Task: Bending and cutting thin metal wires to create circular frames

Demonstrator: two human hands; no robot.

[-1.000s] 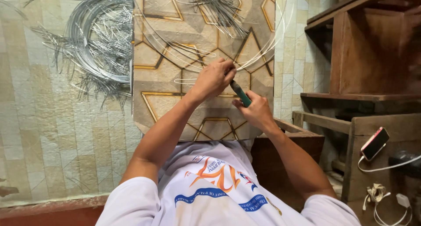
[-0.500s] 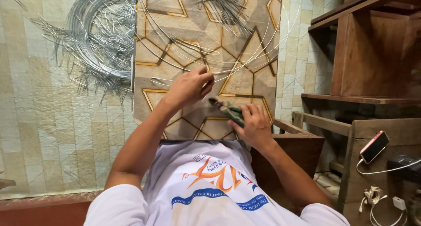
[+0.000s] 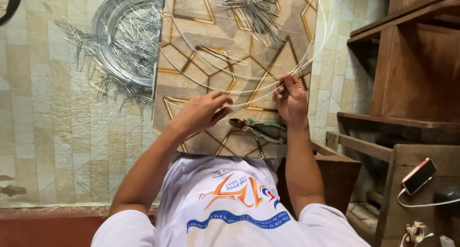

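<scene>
Both arms reach forward, left hand (image 3: 203, 113) and right hand (image 3: 289, 98) pinched.

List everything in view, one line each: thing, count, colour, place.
bent wire: several strands, silver, curved across the board between both hands
board: one, brown with gold lines, on the floor
pliers: one, green handles, on the board near the hands
wire coil: one, silver, on the floor left
cut wire pieces: a pile, silver, top of board
phone: one, red-edged, on wooden furniture right
left hand: on the wire
right hand: pinching the wire

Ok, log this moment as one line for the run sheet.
left hand: pinching wire hoop | right hand: pinching same hoop | pliers: lying on board | wire coil: on floor
</scene>
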